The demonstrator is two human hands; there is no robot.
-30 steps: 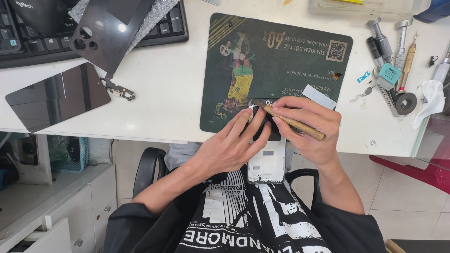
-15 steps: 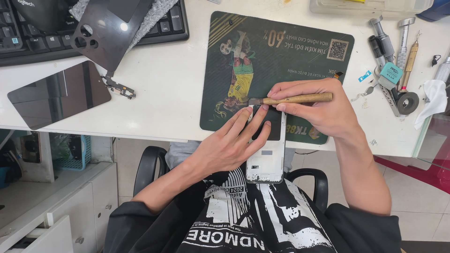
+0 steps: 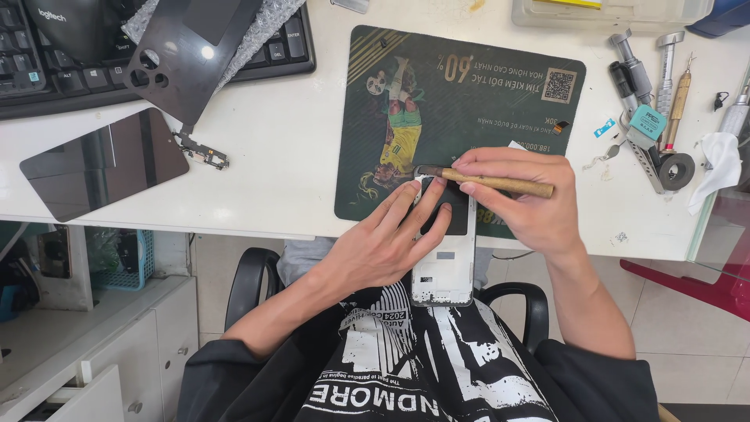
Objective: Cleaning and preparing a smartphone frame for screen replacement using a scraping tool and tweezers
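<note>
An opened phone frame [image 3: 447,258], white inside with a dark patch at its top, hangs over the desk's front edge toward my lap. My left hand [image 3: 388,238] lies flat on it, fingers pressing its upper left part. My right hand [image 3: 525,205] grips a brown wooden-handled tool [image 3: 492,182] held level, its dark tip touching the phone's top left corner. Both hands sit at the near edge of a dark green printed work mat [image 3: 469,94].
A dark phone screen panel [image 3: 101,166], a black back cover [image 3: 187,55] with camera holes and a small flex part [image 3: 205,153] lie at left. A keyboard [image 3: 47,78] is behind. Screwdrivers and tweezers [image 3: 652,101] and a white tissue [image 3: 712,168] lie at right.
My right hand has swung the wooden tool from a slant to level and shifted right. My left hand's fingers stay pressed on the phone frame, which now shows more clearly.
</note>
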